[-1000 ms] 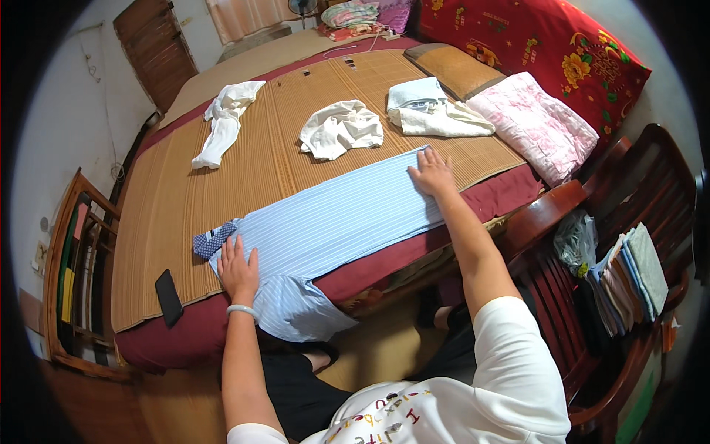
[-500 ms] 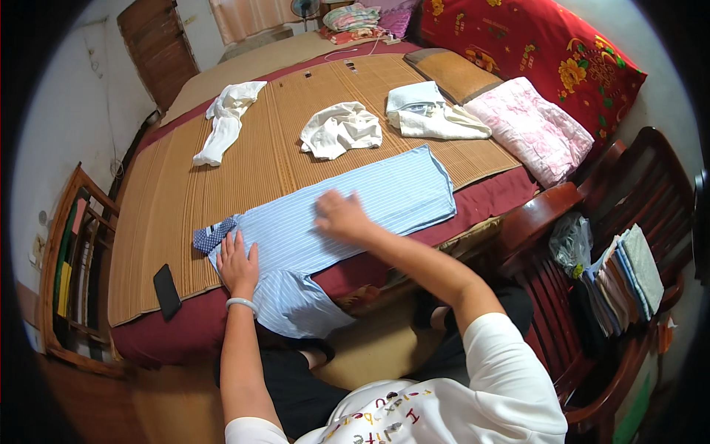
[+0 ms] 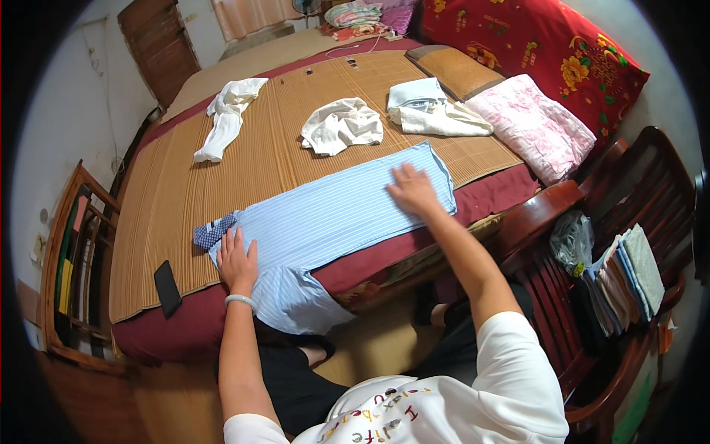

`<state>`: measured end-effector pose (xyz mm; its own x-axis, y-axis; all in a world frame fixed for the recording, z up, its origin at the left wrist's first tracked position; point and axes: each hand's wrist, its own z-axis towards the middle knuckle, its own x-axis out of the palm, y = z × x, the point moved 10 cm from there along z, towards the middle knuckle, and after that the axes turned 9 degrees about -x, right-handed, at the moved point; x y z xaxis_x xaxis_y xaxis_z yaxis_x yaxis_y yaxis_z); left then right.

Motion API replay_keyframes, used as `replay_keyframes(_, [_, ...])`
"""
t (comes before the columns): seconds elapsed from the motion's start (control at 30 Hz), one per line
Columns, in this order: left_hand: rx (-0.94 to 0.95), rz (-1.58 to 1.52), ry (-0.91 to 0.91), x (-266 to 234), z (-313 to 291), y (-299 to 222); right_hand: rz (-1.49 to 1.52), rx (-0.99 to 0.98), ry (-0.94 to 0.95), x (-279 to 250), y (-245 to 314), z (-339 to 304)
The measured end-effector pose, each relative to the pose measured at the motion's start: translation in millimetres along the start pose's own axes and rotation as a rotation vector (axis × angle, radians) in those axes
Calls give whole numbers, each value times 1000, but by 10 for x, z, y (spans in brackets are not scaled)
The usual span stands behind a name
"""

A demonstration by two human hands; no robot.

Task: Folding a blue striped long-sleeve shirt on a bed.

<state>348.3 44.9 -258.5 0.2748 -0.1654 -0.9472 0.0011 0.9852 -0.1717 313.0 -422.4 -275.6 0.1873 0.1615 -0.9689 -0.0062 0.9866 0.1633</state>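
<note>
A light blue striped shirt (image 3: 333,207) lies flat along the near edge of the bed, its dark blue patterned collar (image 3: 214,231) at the left end. One sleeve (image 3: 292,300) hangs over the bed's edge. My left hand (image 3: 238,263) rests open on the shirt just below the collar, fingers spread, a pale bangle at the wrist. Toward the other end, my right hand (image 3: 413,189) lies flat and open on the cloth near the hem. Neither hand grips anything.
Beyond the shirt lie white garments (image 3: 342,126), a folded pale pile (image 3: 436,111) and a pink-white quilt (image 3: 532,126). A black phone (image 3: 167,288) sits left on the bamboo mat (image 3: 163,200). At right, a wooden chair (image 3: 543,296) holds folded clothes (image 3: 629,274) and a plastic bag (image 3: 571,240).
My right hand has slid across the shirt to the right, from its middle to near the hem. My left hand stays by the collar.
</note>
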Motion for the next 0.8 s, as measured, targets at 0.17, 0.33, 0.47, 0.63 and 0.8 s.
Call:
replay_keyframes(0.17, [-5,15,-4,-4,10,42,-77,178,-51,-182,-702,-214])
replay_keyframes(0.33, [-26,57,109,108,68,-47,-136,198,-78,-231,-779,-247])
replay_keyframes(0.47, [-176,26,268,188,102,-254,-132,192,-85,-256,-758,-264])
replay_keyframes(0.63, [183,-48,407,178,-256,-1690,-143,198,-96,-283,-709,-289])
replay_keyframes(0.8, [468,-48,490,269,-802,-2859,-153,201,-119,-288,-720,-314])
